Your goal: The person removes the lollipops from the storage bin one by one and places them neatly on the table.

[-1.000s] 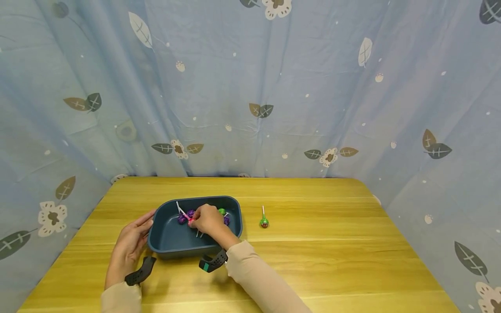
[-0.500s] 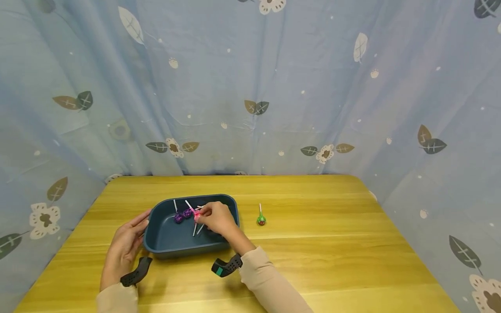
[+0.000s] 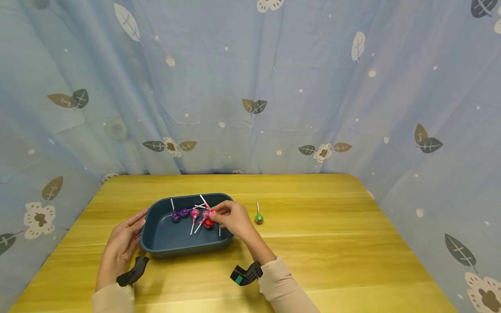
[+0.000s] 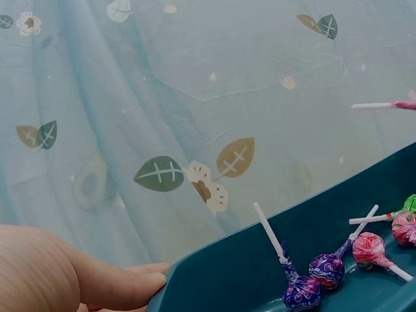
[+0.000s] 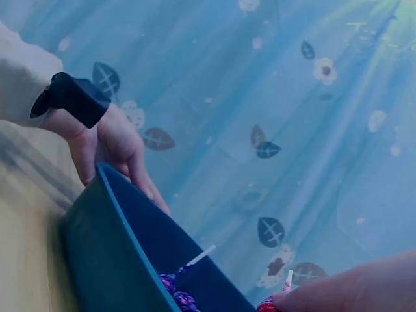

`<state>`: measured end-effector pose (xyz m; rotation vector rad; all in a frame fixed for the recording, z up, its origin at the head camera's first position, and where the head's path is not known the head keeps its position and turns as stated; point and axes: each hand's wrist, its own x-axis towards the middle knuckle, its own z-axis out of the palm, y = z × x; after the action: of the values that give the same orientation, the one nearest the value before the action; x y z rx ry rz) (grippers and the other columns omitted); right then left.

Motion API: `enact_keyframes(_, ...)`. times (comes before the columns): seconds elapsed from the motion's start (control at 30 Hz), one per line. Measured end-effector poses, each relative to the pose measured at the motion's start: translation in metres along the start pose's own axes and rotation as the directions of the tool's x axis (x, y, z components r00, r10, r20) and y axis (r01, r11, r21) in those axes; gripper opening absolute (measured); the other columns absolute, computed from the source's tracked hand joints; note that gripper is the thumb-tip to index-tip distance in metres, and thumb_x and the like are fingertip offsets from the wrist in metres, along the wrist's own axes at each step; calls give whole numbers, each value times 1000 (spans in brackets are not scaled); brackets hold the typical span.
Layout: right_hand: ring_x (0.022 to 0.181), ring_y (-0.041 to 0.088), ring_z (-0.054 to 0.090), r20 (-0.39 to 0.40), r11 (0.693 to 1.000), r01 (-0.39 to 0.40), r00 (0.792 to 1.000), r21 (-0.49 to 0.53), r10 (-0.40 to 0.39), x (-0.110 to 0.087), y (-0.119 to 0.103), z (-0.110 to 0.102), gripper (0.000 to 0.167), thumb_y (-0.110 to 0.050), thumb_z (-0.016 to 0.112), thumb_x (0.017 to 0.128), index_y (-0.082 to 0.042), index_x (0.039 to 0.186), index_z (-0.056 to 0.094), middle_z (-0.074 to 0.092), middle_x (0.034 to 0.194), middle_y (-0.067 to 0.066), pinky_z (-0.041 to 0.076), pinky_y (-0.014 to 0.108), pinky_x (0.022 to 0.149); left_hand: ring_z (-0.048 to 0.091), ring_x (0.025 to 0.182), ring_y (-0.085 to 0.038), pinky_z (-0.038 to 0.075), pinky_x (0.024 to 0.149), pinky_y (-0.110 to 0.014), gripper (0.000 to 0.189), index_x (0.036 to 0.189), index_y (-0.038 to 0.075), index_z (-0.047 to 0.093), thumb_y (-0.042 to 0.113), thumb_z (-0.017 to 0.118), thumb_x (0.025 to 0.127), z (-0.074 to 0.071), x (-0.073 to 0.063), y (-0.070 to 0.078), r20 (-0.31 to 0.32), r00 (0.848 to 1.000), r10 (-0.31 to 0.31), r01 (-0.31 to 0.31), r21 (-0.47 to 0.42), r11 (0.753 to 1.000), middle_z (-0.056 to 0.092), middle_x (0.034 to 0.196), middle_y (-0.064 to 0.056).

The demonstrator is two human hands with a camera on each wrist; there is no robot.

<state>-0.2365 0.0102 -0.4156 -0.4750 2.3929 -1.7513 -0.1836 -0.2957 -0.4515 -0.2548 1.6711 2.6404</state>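
Flowered curtain behind a wooden table; mixed lollipops in a blue box.
Left hand lies straight-fingered against the box's left end, probably steadying it; right hand pinches a pink lollipop by its wrapped head above the others, partly hiding them. Beyond, a green lollipop lies on the table.

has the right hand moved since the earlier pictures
Yes. In the head view, the right hand has shifted to the right over the tray, closer to the green lollipop lying on the table.
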Motion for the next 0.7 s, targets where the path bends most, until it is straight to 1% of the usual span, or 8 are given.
enact_keyframes(0.1, 81, 28, 66, -6, 999, -10, 1000, 42, 10, -4, 1, -7, 18, -8, 74, 87, 0, 101, 68, 65, 88, 6, 58, 42, 68, 67, 90, -4, 54, 73, -20, 33, 103, 30, 76, 5, 55, 99, -1, 1, 0, 8, 1000, 11, -11, -10, 1000, 70, 101, 12)
enact_keyframes(0.27, 85, 32, 66, -24, 997, -9, 1000, 78, 11, -9, 3, -22, 21, -10, 73, 88, 2, 104, 68, 66, 91, 9, 58, 39, 68, 67, 90, -4, 54, 72, -20, 33, 103, 30, 76, 5, 54, 99, -3, 1, -1, 21, 1000, 21, -21, -7, 1000, 70, 101, 13)
enact_keyframes(0.43, 89, 34, 66, -49, 994, -7, 999, 112, 13, -10, 6, -40, 27, -14, 73, 88, 3, 108, 66, 66, 97, 13, 58, 42, 69, 67, 92, -5, 54, 73, -20, 38, 117, 32, 71, 4, 51, 100, -4, 0, -2, 63, 997, 37, -38, 11, 999, 69, 106, 14)
enact_keyframes(0.57, 92, 33, 65, -72, 994, -22, 997, 107, 29, -9, 7, -54, 29, -16, 72, 89, 3, 111, 66, 66, 98, 12, 58, 42, 71, 66, 95, -4, 54, 75, -20, 35, 121, 30, 69, 7, 53, 100, -3, 0, -1, 52, 998, 27, -28, 18, 999, 68, 107, 15)
enact_keyframes(0.7, 90, 27, 66, -95, 993, -29, 995, 115, 40, -8, 10, -70, 28, -16, 71, 90, 2, 111, 66, 67, 99, 12, 58, 41, 73, 65, 96, -5, 54, 76, -21, 33, 123, 28, 68, 10, 55, 99, -2, -1, 0, 37, 999, 16, -17, 14, 1000, 68, 107, 14)
